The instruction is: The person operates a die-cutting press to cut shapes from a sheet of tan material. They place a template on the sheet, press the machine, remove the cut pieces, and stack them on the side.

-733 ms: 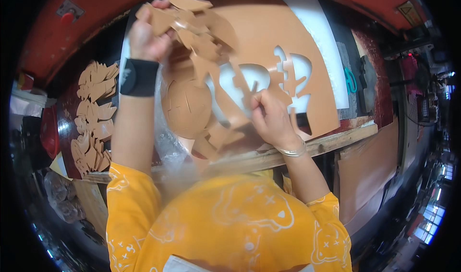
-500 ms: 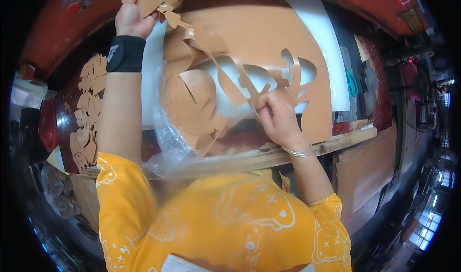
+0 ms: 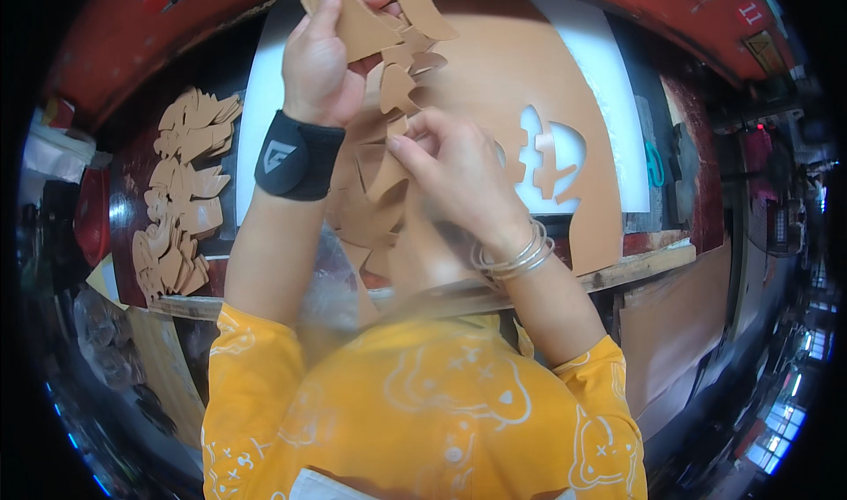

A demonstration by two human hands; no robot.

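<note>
My left hand (image 3: 319, 72), a black band on its wrist, is closed around several flat tan cut pieces (image 3: 363, 30) at the far side of the work surface. More curved tan pieces hang below and beside its fingers. My right hand (image 3: 463, 165), with bangles at the wrist, pinches a tan piece (image 3: 388, 180) between thumb and fingers, just below the left hand. Under both lies a tan leather-like sheet (image 3: 503, 50) with shaped holes cut through its right part. My right hand covers some of the other holes.
Piles of cut tan pieces (image 3: 187, 195) lie at the left. A white board (image 3: 628, 129) is beneath the sheet, with a teal-handled tool (image 3: 654, 165) to its right. A wooden edge (image 3: 644, 263) runs along the front. Red machinery (image 3: 697, 10) spans the far side.
My left hand has come nearer and to the right with its pieces. My right hand has moved left and away from me, off the cut holes, and now pinches a tan piece beside the left hand.
</note>
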